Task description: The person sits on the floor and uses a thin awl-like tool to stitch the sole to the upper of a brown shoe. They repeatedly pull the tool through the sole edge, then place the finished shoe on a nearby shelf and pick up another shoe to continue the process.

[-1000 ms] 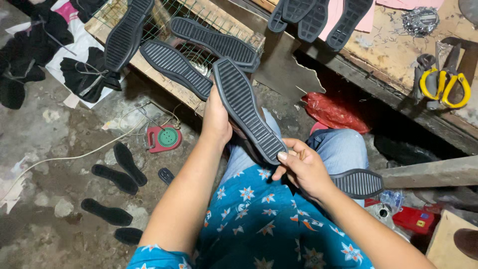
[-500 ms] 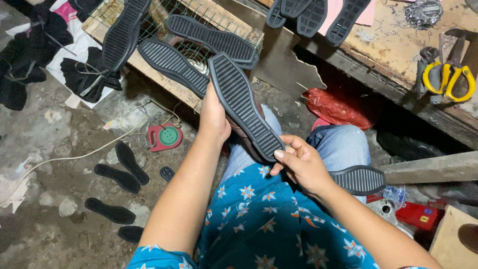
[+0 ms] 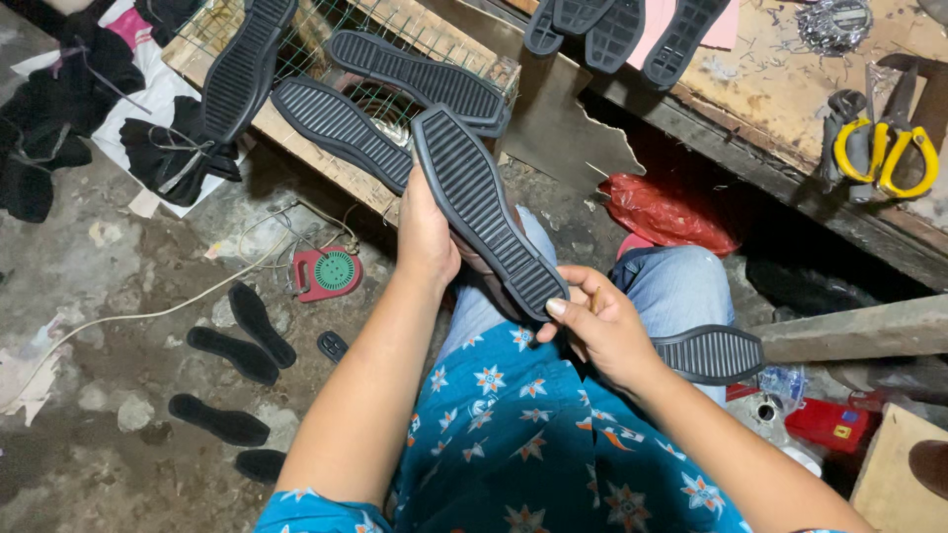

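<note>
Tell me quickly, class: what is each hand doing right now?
Left hand: closed on the upper part of the black ribbed shoe sole.
Right hand: fingers grip the same sole's lower end.

The left hand (image 3: 427, 237) is raised with fingers closed in a grip; the right hand (image 3: 599, 331) pinches near the lap.

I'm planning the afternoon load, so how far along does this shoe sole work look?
Done, it seems: three ribbed soles lie on the wire rack, and more on the bench. In hand: the left hand and right hand hold one sole at its ends, another lying on the knee. Left, probably: flat black insoles on the floor.
</note>
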`<state>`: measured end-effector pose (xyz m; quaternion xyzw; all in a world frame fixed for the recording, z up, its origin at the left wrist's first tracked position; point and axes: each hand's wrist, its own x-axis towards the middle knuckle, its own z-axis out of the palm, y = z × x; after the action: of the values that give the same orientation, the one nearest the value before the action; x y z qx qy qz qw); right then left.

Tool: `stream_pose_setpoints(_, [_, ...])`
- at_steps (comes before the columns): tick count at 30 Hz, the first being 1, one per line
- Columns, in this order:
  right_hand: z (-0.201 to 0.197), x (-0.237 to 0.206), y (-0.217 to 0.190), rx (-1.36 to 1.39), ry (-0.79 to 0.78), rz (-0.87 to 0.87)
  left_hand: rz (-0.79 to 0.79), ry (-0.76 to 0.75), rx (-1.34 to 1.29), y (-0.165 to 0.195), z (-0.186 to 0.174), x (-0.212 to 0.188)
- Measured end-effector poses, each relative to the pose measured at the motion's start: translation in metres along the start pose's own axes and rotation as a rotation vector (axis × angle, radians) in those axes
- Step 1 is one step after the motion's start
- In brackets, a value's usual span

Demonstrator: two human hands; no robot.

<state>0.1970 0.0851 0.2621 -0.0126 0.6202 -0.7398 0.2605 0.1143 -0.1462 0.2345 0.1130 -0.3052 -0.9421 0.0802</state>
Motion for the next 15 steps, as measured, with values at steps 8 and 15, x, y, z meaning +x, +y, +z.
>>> stream_pose_setpoints(8, [0.01,-0.027,-0.036,-1.083,0.079,-0.937,-0.167,0.038,-0.137,0.001,-0.017,0.004])
stream_pose_setpoints(15, [0.02,-0.027,-0.029,-1.198,0.05,-0.961,-0.229,-0.056,-0.209,-0.007,-0.041,0.016])
